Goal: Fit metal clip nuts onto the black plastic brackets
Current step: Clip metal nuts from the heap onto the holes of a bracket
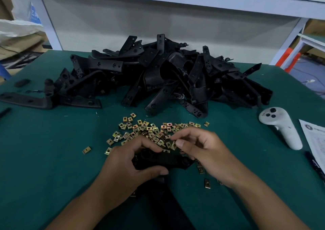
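Dozens of black brackets [163, 76] lie heaped on the green tabletop [44, 150] beyond both hands. Nearer, just ahead of the fingers, spreads a scatter of clip nuts [149, 131]. Left hand [130, 164] grips one bracket [163, 161]; right hand [202, 150] pinches one nut [174, 145] beside it.

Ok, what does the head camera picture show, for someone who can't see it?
A person's left hand grips a black plastic bracket while the right hand pinches a small brass-coloured metal clip nut. Loose nuts and piled brackets cover the green table.
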{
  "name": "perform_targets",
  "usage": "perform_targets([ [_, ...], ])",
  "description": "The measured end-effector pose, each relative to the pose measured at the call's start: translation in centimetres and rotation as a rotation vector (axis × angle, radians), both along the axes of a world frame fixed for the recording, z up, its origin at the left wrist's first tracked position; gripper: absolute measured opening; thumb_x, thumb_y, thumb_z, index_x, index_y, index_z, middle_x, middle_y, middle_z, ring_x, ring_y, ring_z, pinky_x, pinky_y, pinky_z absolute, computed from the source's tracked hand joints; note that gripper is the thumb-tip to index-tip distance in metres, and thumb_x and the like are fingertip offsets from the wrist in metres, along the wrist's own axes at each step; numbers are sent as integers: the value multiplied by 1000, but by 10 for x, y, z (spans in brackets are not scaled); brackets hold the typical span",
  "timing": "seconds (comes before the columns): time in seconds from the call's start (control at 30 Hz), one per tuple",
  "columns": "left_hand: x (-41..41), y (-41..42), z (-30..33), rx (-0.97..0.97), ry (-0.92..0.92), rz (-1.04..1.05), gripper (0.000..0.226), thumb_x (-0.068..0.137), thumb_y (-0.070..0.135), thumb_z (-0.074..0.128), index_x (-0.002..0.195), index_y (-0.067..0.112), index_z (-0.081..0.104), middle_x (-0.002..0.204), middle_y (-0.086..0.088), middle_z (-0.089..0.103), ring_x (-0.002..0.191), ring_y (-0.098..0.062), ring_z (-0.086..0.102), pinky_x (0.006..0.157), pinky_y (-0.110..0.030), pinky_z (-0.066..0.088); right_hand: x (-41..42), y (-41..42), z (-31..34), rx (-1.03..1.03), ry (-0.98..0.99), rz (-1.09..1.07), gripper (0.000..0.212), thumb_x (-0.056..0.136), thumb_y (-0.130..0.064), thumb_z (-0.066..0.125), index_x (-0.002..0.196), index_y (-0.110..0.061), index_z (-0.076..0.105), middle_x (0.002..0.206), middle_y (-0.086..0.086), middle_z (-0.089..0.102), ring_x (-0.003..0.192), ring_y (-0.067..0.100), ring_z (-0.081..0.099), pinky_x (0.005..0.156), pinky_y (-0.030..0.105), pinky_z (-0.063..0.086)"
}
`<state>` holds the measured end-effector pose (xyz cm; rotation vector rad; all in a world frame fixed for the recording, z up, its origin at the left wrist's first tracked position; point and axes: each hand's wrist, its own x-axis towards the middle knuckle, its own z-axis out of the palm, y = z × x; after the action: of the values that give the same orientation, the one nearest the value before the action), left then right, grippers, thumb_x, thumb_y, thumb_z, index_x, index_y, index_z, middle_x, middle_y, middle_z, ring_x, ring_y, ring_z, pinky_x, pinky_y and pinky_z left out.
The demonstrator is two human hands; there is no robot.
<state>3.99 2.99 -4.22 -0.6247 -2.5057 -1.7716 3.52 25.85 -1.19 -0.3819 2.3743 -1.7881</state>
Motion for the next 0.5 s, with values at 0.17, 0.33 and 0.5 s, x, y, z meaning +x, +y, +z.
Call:
perform_targets([
  [0.17,1,-1,0,19,51,12,40,62,60,83,94,42,68,92,19,74,85,-2,70,72,-10,51,0,0,2,-36,-35,31,13,90,-33,66,98,-29,76,75,-24,66,73,-10,59,66,6,43],
  [0.33,0,0,1,39,75,24,40,61,59,82,93,41,68,91,18,74,86,-3,70,73,-9,50,0,3,3,-61,-17,25,11,92,-27,67,97,-26,77,77,-19,69,74,-8,60,68,8,45],
  [0.5,0,0,1,56,76,27,38,61,58,83,93,43,68,93,19,74,86,-4,71,73,-12,53,-1,6,3,-61,-11,39,15,90,-29,67,100,-23,77,78,-19,70,75,-8,62,67,7,45],
])
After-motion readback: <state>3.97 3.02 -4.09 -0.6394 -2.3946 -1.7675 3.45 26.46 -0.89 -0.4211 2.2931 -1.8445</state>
